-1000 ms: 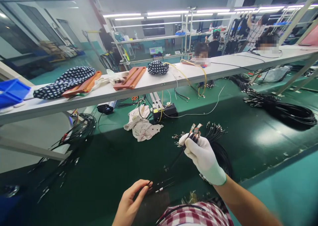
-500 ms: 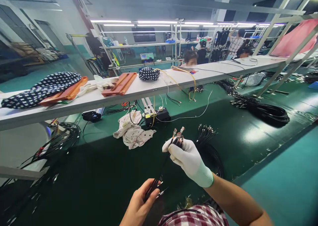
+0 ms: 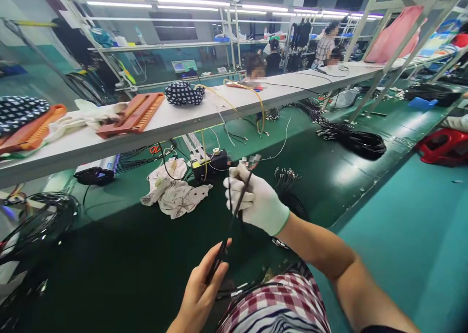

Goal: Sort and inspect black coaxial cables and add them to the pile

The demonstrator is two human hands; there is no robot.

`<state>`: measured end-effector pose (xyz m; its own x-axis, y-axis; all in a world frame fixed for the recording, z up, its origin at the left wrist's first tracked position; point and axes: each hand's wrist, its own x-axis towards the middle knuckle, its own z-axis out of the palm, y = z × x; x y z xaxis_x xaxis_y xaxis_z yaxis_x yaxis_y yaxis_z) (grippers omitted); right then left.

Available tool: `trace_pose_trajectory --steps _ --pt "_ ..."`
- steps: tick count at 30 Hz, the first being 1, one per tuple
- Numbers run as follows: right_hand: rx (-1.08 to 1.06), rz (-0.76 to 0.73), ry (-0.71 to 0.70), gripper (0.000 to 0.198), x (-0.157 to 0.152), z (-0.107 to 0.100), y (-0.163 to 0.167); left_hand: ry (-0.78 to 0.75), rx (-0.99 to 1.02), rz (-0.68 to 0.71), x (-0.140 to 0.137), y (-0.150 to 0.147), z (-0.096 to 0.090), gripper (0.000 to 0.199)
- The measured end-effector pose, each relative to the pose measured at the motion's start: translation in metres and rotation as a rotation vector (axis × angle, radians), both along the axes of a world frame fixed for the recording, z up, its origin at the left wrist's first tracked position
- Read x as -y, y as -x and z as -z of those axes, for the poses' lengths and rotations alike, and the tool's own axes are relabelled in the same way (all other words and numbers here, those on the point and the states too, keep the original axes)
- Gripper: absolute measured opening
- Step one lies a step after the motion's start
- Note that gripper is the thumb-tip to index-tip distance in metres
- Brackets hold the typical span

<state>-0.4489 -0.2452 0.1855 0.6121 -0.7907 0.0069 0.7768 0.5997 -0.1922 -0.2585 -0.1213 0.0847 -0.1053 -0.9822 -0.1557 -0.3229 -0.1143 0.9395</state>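
Thin black cables [image 3: 237, 208] run slantwise between my two hands, over the dark green table. My bare left hand [image 3: 204, 282] is closed around their lower part, thumb pressed along them. Higher up, my right hand [image 3: 261, 204], in a white glove, curls its fingers around the upper part. Metal terminals [image 3: 253, 162] stick out above the glove, smeared by motion. How many cables each hand holds I cannot tell. More black cables [image 3: 234, 290] with pale metal ends lie by my lap, against a checked cloth [image 3: 278, 286].
Beyond my hands lie a crumpled spotted cloth [image 3: 179, 191], a black box [image 3: 212, 165] and cable bundles [image 3: 356, 140]. A raised white shelf [image 3: 219, 101] crosses behind, bearing orange-brown racks [image 3: 133, 113]. A red object [image 3: 444, 145] is at right. Other people [image 3: 325, 45] are in the background.
The view has swung to the right. My right hand has turned, its fingers now curled across the cables, and the terminals above it have tilted. My left hand keeps its hold.
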Motion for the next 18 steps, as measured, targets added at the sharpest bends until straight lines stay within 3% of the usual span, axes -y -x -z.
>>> trace_pose_trajectory --steps 3,8,13,18 --pt "0.170 -0.038 -0.056 0.041 0.004 0.000 -0.027 -0.058 -0.083 0.123 0.010 0.029 0.003 0.063" --pt "0.303 -0.075 -0.051 0.025 0.009 0.013 -0.043 -0.198 -0.197 0.355 0.010 0.048 0.012 0.045" --pt "0.324 -0.047 -0.072 0.024 0.010 0.014 -0.045 -0.272 -0.189 0.340 0.008 0.053 0.016 0.047" --pt "0.314 -0.041 -0.059 0.024 0.014 0.010 -0.051 -0.295 -0.196 0.293 0.009 0.068 0.008 0.056"
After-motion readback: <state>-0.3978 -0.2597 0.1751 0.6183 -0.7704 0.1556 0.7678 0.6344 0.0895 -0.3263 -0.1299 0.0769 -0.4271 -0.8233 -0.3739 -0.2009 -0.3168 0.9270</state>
